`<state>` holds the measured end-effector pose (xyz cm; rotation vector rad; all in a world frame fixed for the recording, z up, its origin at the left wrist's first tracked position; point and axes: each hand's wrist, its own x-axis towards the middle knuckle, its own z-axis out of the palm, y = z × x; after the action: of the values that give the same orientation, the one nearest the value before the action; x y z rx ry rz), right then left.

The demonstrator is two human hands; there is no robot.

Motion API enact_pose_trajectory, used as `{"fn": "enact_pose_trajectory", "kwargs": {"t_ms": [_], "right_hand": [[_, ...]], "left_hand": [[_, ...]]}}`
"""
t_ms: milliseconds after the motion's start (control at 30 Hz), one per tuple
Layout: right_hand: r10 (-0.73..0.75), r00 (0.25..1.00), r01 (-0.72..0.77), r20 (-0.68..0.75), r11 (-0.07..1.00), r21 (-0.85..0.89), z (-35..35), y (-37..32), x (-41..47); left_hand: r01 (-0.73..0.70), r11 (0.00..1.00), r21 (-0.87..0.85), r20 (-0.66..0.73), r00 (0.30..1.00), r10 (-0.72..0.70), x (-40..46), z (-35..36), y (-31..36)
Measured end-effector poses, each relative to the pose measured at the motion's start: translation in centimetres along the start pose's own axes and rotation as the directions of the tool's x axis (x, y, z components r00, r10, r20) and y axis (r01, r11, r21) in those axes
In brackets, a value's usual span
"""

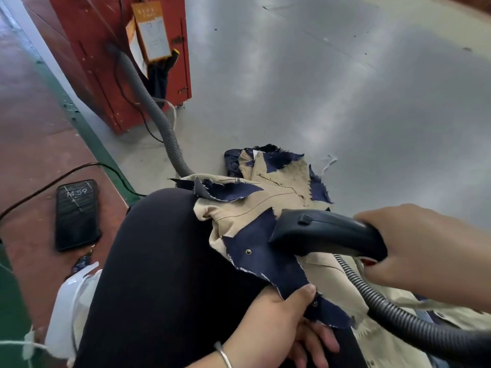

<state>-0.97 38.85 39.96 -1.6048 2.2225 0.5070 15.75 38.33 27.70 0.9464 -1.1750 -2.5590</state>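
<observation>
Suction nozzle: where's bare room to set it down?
Bare: the grey surface right of the red cabinet and beyond the garment. The red-brown strip above the phone holds only a cable. Crowded: the lap, where the left hand pinches the garment and the right hand grips the nozzle.

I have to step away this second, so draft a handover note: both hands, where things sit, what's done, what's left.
Left hand: pinches the edge of a navy patch on the khaki garment, thumb on top.
Right hand: grips the black suction nozzle, its mouth at the same patch.
Garment: draped over the lap, its far part on the grey surface. The hose trails off to the right.
Done: cannot tell how much has been cleaned.
Left: probably work along the frayed patch edges, which show loose threads.
</observation>
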Motion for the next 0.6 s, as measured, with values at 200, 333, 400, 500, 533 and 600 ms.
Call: {"fn": "enact_pose_trajectory", "kwargs": {"t_ms": [200,333,400,500,533,600], "right_hand": [[-0.040,0.999,0.043,-0.016,0.979,0.200,-2.1,-1.6,4.6],[0.003,0.998,0.013,-0.061,0.967,0.254,-3.7,-1.4,7.1],[0.074,0.988,-0.035,-0.132,0.960,0.276,-4.8,-0.3,7.4],[0.112,0.974,-0.039,-0.196,0.938,0.344,-6.2,2.0,5.7],[0.108,0.971,-0.026,-0.215,0.936,0.350,-6.3,2.5,4.7],[0.096,0.969,-0.014,-0.227,0.941,0.338,-5.7,2.8,2.4]], "left_hand": [[-0.005,1.000,-0.001,0.019,1.000,0.005,0.0,-0.4,0.2],[-0.004,1.000,-0.016,0.031,1.000,0.005,-0.3,-0.3,0.2],[-0.018,1.000,-0.020,0.025,1.000,0.018,-0.3,-0.3,0.1],[-0.028,0.999,-0.041,0.021,0.999,0.029,-0.3,-0.4,-0.2],[-0.028,0.999,-0.043,0.025,0.999,0.029,-0.3,-0.5,-0.3],[-0.026,0.999,-0.036,0.037,0.999,0.028,-0.2,-0.5,-0.3]]}}
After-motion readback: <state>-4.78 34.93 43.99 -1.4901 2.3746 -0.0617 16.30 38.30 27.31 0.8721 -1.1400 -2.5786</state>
